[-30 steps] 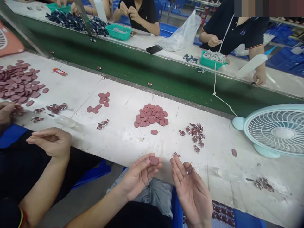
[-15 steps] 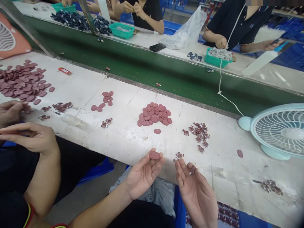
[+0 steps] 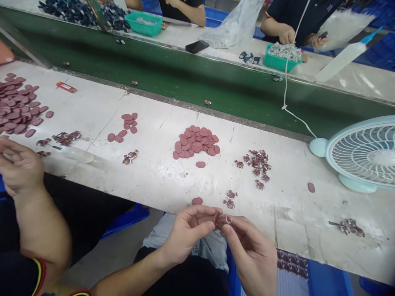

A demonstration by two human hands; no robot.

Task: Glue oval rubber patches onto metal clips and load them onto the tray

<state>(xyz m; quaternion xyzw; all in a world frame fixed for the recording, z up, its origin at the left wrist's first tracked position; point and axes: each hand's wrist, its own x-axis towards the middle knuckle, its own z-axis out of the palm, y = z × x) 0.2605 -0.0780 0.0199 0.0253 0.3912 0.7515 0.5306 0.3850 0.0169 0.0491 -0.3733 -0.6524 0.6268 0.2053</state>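
My left hand pinches a reddish-brown oval disc, seen almost edge-on. Against it my right hand holds a small brown figure-like piece with shiny silvery edges between thumb and fingers. The two pieces meet at my fingertips, partly covered; whether they are joined I cannot tell. Just beyond my left hand, a loose oval disc lies near the table's front edge. Two or so more brown shiny pieces lie beyond my right hand.
A pile of oval discs and a cluster of brown pieces lie ahead. At right stand a pale blue fan and a clear bottle lying down. A co-worker's hand is at left; others work across the green divider.
My hands have come together from apart, bringing the disc and the brown piece into contact. My right hand has turned from palm-up to a pinch. The view has shifted slightly.
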